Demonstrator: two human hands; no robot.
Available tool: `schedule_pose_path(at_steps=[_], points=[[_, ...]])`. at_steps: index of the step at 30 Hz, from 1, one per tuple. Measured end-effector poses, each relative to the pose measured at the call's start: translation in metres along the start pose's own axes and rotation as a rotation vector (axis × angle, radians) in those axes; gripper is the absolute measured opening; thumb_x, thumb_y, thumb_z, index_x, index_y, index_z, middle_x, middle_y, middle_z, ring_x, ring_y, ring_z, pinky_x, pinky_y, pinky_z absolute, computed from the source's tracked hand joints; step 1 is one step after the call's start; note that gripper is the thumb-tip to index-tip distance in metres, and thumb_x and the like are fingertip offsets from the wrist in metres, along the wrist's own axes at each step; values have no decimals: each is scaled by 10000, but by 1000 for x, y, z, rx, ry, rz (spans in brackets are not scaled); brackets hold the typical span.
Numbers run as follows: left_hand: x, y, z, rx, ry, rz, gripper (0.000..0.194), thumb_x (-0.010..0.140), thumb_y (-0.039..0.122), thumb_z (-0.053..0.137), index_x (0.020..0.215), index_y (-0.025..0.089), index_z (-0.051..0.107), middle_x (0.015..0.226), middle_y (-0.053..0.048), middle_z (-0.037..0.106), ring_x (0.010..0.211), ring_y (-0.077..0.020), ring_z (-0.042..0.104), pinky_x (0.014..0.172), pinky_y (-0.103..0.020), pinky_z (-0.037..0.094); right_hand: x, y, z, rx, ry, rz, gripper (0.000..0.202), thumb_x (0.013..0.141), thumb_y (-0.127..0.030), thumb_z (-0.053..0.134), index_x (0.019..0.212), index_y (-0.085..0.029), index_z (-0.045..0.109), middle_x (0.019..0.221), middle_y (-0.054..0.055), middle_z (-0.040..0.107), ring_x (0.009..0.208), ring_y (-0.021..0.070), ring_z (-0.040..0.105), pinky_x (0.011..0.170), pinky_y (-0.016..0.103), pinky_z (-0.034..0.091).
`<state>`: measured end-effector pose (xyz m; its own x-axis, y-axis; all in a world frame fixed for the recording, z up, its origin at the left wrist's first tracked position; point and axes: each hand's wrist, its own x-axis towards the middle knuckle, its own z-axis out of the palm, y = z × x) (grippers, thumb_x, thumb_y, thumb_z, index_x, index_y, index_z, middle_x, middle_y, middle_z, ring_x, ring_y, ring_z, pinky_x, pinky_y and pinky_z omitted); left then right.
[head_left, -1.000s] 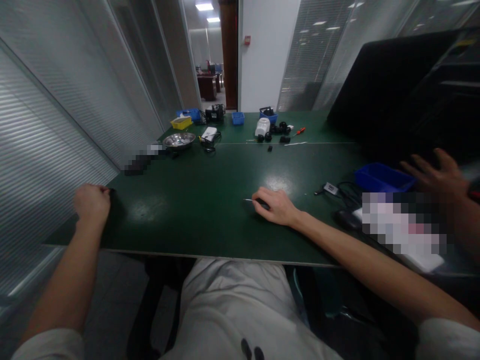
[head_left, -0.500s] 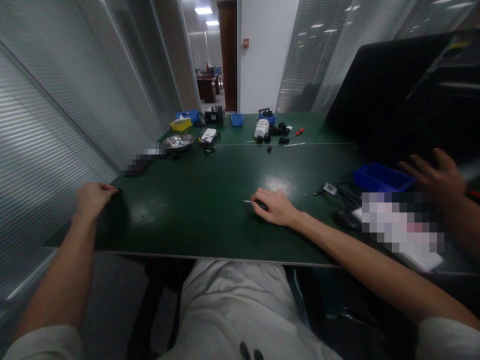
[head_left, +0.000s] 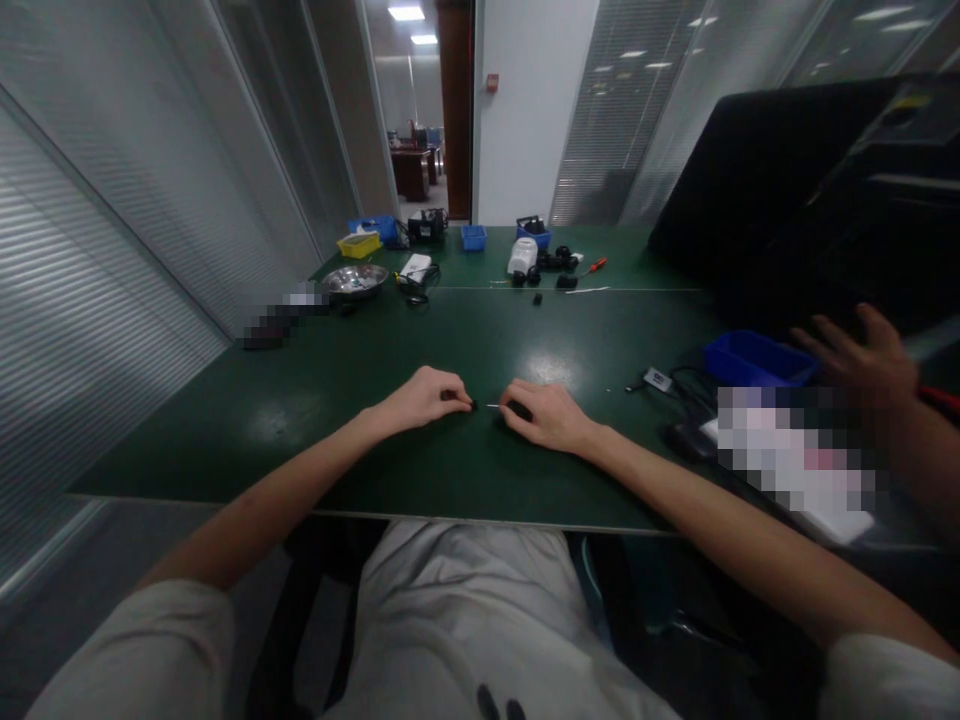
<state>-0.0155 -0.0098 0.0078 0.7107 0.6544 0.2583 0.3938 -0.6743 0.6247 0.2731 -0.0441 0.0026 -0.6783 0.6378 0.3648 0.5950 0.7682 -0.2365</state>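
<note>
My left hand (head_left: 426,398) is over the middle of the green table (head_left: 360,470), thumb and fingertips pinched on a small black piece (head_left: 473,405). Just to its right, my right hand (head_left: 553,415) rests on the tabletop, fingers curled round a thin silver-shafted tool (head_left: 493,406). The shaft points left at the black piece, with a small gap between them. Most of the tool's dark handle is hidden in my palm.
At right lie a blue tray (head_left: 757,358), a cable with a white tag (head_left: 658,380) and a co-worker's blurred hand (head_left: 870,350). Farther back are a metal bowl (head_left: 356,281), a yellow tray (head_left: 359,245), a white device (head_left: 523,257) and a red-handled tool (head_left: 596,265).
My left hand has swung from the table's left edge to the middle, carrying the small black piece close to the shaft's tip. My right hand has stayed nearly still.
</note>
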Motion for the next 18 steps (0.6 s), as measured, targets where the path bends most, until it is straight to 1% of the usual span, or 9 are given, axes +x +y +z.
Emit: schedule_pose_path(at_steps=[3,6,9,12,15,18], points=[[7,5,16,-52,27,12,205,926,406,741,933,213,809,938,-101,766,868,-229,717,807,-355,523,0,1,1,0,-1,10,156,1022,-326,540,1028,-209,643,958,36,687,720,145,591,633,278,332],[4,7,22,-92,71,-25,198,929,400,737,957,208,778,966,-93,759,882,-226,711,817,-359,529,1,2,2,-15,-7,20,144,1010,-321,555,1012,-212,648,952,37,678,720,148,584,625,278,322],[1,8,24,-121,98,-65,229,916,386,752,1045,199,732,995,-78,744,889,-209,694,823,-342,531,1,2,2,-34,-14,32,153,1009,-333,560,992,-214,655,938,34,664,705,144,565,617,279,306],[1,9,24,-129,104,-61,276,907,362,760,1129,205,714,1038,-74,730,917,-201,681,837,-332,524,2,0,0,-37,-21,49,151,1008,-330,563,988,-217,662,941,29,660,689,137,551,615,279,295],[1,9,24,-77,100,-52,312,910,385,757,1172,216,735,983,-73,717,846,-198,650,761,-326,498,3,-1,-1,-42,-32,57,135,1000,-313,568,986,-220,666,944,28,658,696,139,554,613,281,290],[0,8,23,-50,94,-60,287,928,420,734,1118,209,776,903,-78,691,737,-184,594,672,-320,454,3,-2,-1,-53,-49,57,143,1004,-319,563,989,-222,667,949,30,660,700,142,557,610,285,288]])
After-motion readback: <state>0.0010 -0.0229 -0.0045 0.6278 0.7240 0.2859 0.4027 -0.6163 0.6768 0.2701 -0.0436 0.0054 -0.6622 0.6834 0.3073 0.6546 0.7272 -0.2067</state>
